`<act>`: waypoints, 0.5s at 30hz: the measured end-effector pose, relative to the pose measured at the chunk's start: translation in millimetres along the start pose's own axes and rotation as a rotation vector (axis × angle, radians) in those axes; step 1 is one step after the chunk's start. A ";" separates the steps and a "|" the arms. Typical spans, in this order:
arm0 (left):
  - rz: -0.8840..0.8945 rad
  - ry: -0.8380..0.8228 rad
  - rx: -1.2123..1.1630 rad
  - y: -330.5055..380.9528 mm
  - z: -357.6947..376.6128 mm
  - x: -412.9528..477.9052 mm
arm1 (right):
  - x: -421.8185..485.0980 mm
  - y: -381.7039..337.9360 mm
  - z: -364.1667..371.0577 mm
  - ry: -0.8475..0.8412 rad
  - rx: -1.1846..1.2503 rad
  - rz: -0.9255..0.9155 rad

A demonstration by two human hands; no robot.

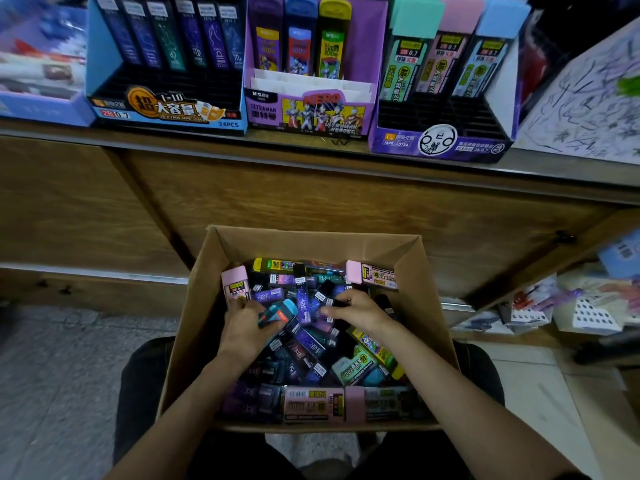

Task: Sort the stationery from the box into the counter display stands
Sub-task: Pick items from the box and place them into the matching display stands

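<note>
While the person is sitting with an open cardboard box [426,271] resting on their lap, both bare hands are reaching down into its jumbled heap of lead-refill cases [304,344]. The left hand [242,327] is curling its fingers round a blue lead case [280,313] with an orange-red label, gripping it near the middle of the box, slightly toward the left wall. The right hand [360,311] is lying just beside it on dark purple and black cases, fingers bent and pointing left; I cannot tell whether it is gripping one or only touching them. One pink case [235,284] is leaning at the far left corner of the box, another [372,275] is lying at the far right corner, and a third [315,403] is lying flat along the near edge. Beyond the box, three stands are sitting in a row at the front edge of the counter [294,145]: a blue display stand [166,109] at the left, holding dark constellation-printed cases along its back row; a purple Ultraman stand [308,112] in the middle, holding purple, blue and yellow cases; and a purple display stand [440,140] at the right, holding mint, pink and pale-blue cases. A scribbled-on sheet [588,98] is lying toward the right end of the counter.
</note>
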State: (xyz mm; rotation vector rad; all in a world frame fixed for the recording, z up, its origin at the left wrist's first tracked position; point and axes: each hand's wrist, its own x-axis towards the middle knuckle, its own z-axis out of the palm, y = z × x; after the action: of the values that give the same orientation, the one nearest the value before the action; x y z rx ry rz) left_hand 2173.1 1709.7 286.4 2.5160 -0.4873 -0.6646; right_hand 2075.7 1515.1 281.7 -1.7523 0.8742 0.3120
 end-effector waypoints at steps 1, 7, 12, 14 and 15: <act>0.006 -0.010 -0.005 -0.1 -1.5 0.2 | 0.6 -1.6 1.4 -0.024 -0.008 0.003; 0.033 0.000 -0.164 -3.2 -9.0 1.6 | 5.0 -9.8 19.0 0.077 0.063 -0.005; 0.071 0.022 -0.445 1.9 -12.7 0.0 | 5.8 -18.9 14.5 0.111 0.181 -0.022; 0.050 -0.003 -0.569 3.9 -11.9 1.2 | 4.9 -20.5 6.7 0.113 0.237 -0.011; 0.038 -0.013 -0.614 4.8 -11.6 2.4 | 5.0 -20.0 2.3 0.109 0.266 0.003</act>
State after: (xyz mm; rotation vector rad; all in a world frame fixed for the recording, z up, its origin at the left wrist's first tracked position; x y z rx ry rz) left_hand 2180.2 1708.9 296.9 1.9207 -0.2768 -0.6904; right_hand 2093.4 1517.8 292.1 -1.5315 0.9510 0.0968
